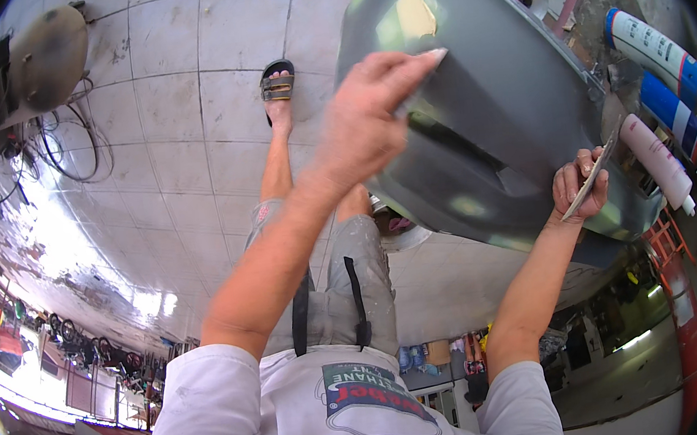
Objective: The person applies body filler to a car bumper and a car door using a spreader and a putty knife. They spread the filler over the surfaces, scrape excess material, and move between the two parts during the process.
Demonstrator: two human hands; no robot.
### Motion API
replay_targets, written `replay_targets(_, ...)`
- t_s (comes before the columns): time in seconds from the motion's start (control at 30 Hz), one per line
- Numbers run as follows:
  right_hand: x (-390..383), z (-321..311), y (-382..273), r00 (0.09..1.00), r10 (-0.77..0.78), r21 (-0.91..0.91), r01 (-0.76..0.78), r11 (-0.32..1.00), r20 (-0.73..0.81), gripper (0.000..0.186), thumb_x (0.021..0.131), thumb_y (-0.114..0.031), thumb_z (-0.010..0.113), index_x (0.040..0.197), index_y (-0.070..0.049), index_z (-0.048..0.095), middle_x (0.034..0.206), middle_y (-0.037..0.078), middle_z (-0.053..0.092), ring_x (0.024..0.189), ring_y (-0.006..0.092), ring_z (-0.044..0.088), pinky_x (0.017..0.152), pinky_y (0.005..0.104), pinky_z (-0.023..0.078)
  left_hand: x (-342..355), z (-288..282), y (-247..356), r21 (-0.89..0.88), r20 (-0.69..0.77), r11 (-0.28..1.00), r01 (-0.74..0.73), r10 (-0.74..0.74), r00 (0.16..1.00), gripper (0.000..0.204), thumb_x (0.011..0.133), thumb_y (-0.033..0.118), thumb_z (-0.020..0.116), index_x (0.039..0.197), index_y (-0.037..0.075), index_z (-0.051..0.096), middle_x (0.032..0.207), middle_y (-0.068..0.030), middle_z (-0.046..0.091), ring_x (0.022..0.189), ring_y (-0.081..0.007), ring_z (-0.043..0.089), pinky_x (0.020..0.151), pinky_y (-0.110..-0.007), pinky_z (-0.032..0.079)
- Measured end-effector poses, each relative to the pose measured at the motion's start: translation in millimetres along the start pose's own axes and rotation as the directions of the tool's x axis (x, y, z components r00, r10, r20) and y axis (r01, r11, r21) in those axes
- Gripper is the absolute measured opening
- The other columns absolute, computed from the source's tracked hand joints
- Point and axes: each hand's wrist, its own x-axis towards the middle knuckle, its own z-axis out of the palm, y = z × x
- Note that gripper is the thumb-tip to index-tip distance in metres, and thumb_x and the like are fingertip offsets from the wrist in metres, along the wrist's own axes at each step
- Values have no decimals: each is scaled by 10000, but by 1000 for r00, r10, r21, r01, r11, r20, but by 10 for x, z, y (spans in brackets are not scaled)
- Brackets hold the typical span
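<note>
1. The left hand [372, 121] is closed, its fingertips pinching a thin pale spreader [426, 69] and pressing it flat against the grey car body panel [507, 107].
2. The right hand [579, 186] curls its fingers around a flat, pale mixing board [591, 179], held on edge at the panel's lower right rim.
3. The panel lies tilted in front of the person, with a pale yellowish filler patch [414, 17] just above the left hand.
4. Rolled tubes [653, 41], white and blue, lie to the right of the panel.
5. Left of the panel, a sandalled foot [277, 85] rests on the tiled floor [176, 108].
</note>
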Motion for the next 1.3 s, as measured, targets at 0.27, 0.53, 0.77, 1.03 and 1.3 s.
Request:
replay_targets(0.27, -33, 80, 52, 977, 19, -12, -22, 1000, -215, 472, 969, -177, 672, 1384, 12, 553, 1089, 131, 673, 710, 212, 659, 603, 334, 555, 1058, -416, -483, -336, 285, 879, 339, -248, 926, 434, 960, 51, 590, 1387, 41, 666, 1284, -90, 711, 1083, -201, 688, 974, -320, 550)
replay_targets(0.53, 5, 281, 127, 924, -26, -25, 18, 1000, -381, 477, 876, -157, 784, 1289, 21, 627, 1092, 147, 745, 911, 229, 757, 809, 387, 629, 567, 89, -42, -306, 98, 902, 304, -288, 953, 625, 886, -56, 438, 1499, 7, 547, 1396, -154, 632, 1233, -244, 637, 1084, -361, 512)
replay_targets(0.77, -36, 209, 151, 901, 63, -87, -111, 990, -428, 461, 946, -256, 757, 1309, -4, 624, 1099, 117, 741, 828, 205, 759, 565, 325, 597, 117, 98, 244, -309, 231, 929, 205, -136, 963, 639, 908, -112, 454, 1516, 59, 553, 1437, -124, 628, 1250, -209, 628, 1067, -327, 496)
replay_targets(1.03, 82, 1430, 1497, 849, 29, -33, -55, 998, -528, 445, 996, -158, 648, 1396, 10, 552, 1213, 147, 708, 1033, 265, 740, 875, 383, 630, -568, -433, 878, -187, 275, 963, -196, 243, 930, 744, 774, -158, 629, 1451, 150, 638, 1469, -124, 576, 1376, -313, 551, 1157, -421, 438)
replay_targets(1.3, -183, 437, 321, 952, -145, -103, 122, 987, -270, 446, 986, -194, 658, 1299, 52, 458, 1068, 116, 561, 649, 224, 629, 411, 325, 453, 198, -579, -129, 348, 82, 926, -149, 128, 988, 558, 943, -49, 594, 1458, 167, 618, 1429, -99, 607, 1247, -344, 582, 1090, -426, 489)
